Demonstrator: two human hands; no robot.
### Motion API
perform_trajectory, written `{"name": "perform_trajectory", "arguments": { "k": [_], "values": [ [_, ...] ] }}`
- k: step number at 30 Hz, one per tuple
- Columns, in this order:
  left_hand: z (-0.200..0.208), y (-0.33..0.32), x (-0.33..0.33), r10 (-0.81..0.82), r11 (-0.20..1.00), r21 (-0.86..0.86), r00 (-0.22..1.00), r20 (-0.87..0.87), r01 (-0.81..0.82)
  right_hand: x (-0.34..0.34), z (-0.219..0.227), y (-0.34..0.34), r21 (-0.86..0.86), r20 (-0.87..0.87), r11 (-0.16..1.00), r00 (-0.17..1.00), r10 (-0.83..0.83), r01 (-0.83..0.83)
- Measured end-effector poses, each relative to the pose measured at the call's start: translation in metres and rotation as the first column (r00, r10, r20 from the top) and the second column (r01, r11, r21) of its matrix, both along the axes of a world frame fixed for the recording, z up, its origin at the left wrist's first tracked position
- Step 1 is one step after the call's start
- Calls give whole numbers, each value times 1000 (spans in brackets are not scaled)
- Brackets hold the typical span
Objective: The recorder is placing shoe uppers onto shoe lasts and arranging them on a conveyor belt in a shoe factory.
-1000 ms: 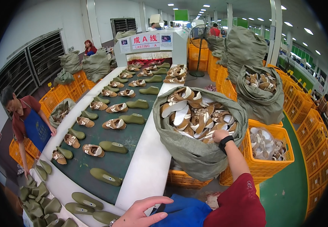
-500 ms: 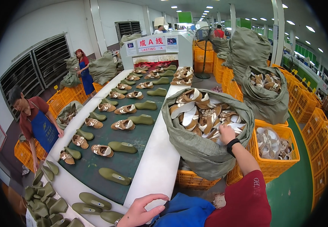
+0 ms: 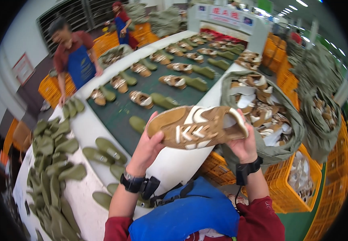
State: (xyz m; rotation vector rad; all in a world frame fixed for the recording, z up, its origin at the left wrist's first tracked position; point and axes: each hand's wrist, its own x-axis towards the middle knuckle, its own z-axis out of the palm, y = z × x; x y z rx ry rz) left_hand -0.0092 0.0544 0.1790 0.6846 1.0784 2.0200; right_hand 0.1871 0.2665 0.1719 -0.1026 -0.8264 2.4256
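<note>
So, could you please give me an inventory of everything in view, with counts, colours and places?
Held shoe: one, brown and white, between both hands
Belt: one, dark green, ahead
Belt shoes: over ten, brown and white, on the belt
Belt lasts: several, olive green, beside those shoes
Loose lasts: many, olive green, left
Sacks: several, grey-green, right and back
Crates: many, orange, both sides
Sign: one, white with red, far end
Co-workers: at least two, red tops, blue aprons, left
Own apron: one, blue, lower edge
Left hand: one, bare, at the shoe's toe
Right hand: one, bare, at its heel
</note>
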Motion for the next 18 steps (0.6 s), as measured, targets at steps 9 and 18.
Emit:
{"name": "perform_trajectory", "arguments": {
  "k": [9,18],
  "values": [
    [-7,-53,-45,395,919,-7,919,-4,-395,-44,-4,-36,730,308,599,941,142,-329],
    [-24,-60,-69,382,922,-140,906,181,-361,-78,0,-34,903,113,336,903,413,-267]
  ]
}}
